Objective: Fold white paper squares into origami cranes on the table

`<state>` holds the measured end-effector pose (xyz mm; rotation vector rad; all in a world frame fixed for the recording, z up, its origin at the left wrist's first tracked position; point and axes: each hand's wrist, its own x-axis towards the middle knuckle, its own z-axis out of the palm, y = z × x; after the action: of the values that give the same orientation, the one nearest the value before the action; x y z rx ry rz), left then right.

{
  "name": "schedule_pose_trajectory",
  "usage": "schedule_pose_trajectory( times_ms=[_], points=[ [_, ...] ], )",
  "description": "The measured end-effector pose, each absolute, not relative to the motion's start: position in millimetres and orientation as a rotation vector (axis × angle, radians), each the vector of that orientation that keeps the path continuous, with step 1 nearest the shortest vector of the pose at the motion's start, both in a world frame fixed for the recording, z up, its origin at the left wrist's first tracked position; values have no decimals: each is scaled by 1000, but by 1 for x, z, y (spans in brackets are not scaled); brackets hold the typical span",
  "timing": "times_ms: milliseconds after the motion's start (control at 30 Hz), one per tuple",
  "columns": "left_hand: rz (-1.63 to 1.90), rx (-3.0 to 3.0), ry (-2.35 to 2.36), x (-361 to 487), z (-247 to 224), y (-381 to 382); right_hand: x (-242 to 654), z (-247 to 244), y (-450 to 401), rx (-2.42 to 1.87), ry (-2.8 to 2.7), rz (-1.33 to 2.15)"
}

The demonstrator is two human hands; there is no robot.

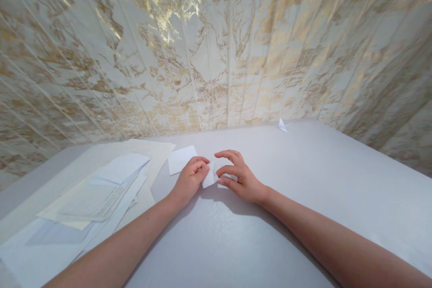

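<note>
A small piece of folded white paper [209, 179] is held up just above the table, between my two hands. My left hand [191, 178] pinches its upper left side, thumb on the near face and fingers behind. At the paper's right edge, my right hand [242, 179] has its thumb and a finger closed on the lower corner. The index finger of that hand is raised and curved above the paper, apart from it. The exact folds are too small to make out.
Behind my left hand lies a flat white sheet [181, 158]. A spread pile of papers [97, 195], some printed, covers the table's left side. A small folded paper figure [282, 126] stands at the back right of the white table [303, 180]. A gold-patterned curtain [216, 54] hangs behind.
</note>
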<state>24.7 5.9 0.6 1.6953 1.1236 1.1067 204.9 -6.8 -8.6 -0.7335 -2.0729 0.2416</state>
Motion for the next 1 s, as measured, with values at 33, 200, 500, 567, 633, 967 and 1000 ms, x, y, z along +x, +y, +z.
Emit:
schedule_pose_trajectory(
  times_ms=[33, 200, 500, 567, 633, 967, 1000],
  points=[
    [1111, 1731, 1143, 25, 1, 6, 205, -9, -7, -749, -2077, 253],
    [1103, 1868, 1230, 23, 2, 5, 203, -12, -9, -850, -2053, 417],
    [1084, 1890, 1268, 23, 1, 6, 199, -13, -7, -906, -1832, 886],
    [1095, 1873, 1260, 24, 1, 6, 198, -13, -7, -903, -1772, 962],
    [1105, 1832, 1238, 25, 1, 5, 197, -12, -7, -901, -1750, 996],
    [1187, 996, 991, 35, 4, 0, 192, -18, -7, -1176, -1509, 605],
    [1206, 906, 966, 36, 4, 0, 191, -18, -8, -1193, -1505, 602]
  ],
)
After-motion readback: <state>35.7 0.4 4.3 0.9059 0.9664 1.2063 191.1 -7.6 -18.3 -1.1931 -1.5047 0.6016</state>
